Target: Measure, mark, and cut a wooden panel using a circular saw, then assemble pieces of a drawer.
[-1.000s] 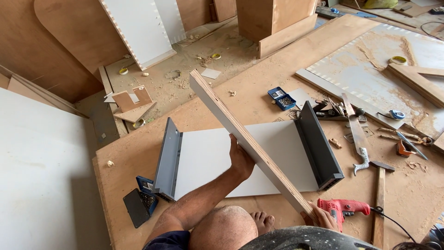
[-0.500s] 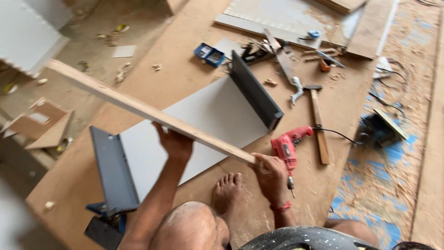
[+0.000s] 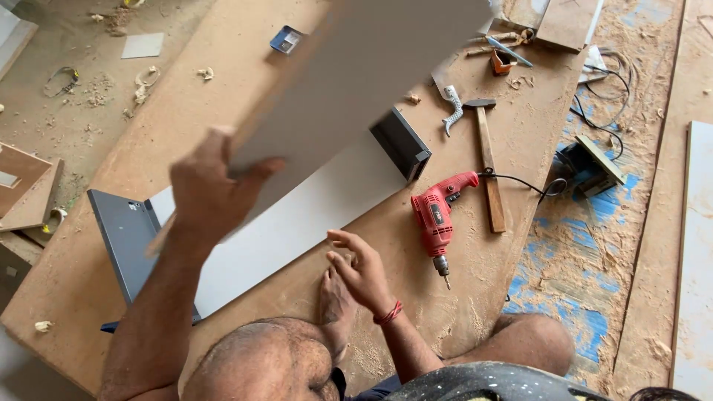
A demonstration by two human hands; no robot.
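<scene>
Grey board (image 3: 356, 74) tilting up from near-left to far-right, left hand (image 3: 212, 189) gripping its near end; right hand (image 3: 360, 271) hovering below, fingers spread, empty.

The board (image 3: 371, 74) held up in the left hand (image 3: 212, 197) shows a plain pale grey face. Below it lies a white panel (image 3: 297, 223) with dark grey, almost charcoal end pieces (image 3: 122, 238). The drill (image 3: 437, 215) is bright red with a black cord and a silver tip. The hammer (image 3: 486, 160) has a brown wooden handle and a dark head. A red thread circles the wrist of the right hand (image 3: 360, 271). The plywood floor sheet (image 3: 186, 111) is tan and dusted with pale sawdust. The floor (image 3: 587, 245) to the right is brown with worn, patchy blue paint. A small blue box (image 3: 286, 39) sits near the top.
</scene>
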